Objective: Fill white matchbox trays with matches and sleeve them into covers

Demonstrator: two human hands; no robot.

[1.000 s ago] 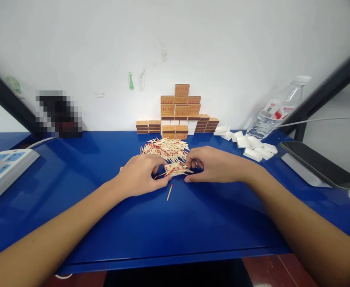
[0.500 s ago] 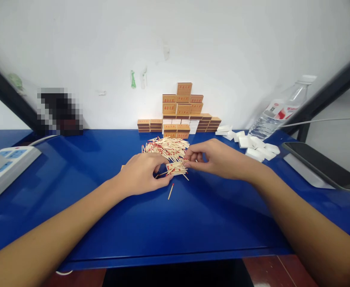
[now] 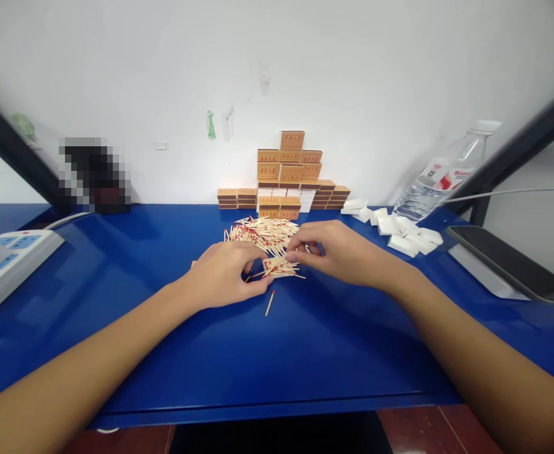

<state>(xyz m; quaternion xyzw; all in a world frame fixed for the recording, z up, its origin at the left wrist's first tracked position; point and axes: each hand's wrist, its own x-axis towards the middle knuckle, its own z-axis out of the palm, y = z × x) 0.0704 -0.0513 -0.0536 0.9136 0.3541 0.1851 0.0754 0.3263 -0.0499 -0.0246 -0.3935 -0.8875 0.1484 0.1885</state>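
Observation:
Red-tipped matches lie heaped in a small matchbox tray (image 3: 266, 266), some sticking out over its right side. My left hand (image 3: 229, 268) grips the tray's left end between thumb and fingers. Over the tray's right part, my right hand (image 3: 322, 249) has thumb and forefinger pinched together at the matches; whether one is between the fingertips is hard to make out. Just behind both hands spreads a large pile of matches (image 3: 262, 233). One loose match (image 3: 270, 303) lies in front of the tray. A bit of a tan box (image 3: 194, 263) shows behind my left hand.
Stacked matchboxes (image 3: 291, 171) stand against the wall. White trays (image 3: 407, 233) lie to the right, near a leaning water bottle (image 3: 442, 173) and a phone (image 3: 518, 258). A power strip (image 3: 16, 265) sits at the left on the blue table (image 3: 258, 366).
My right hand has shifted slightly left, closer over the tray. Matches at the tray's right side lie differently, one now poking out to the right. My left hand stays in place.

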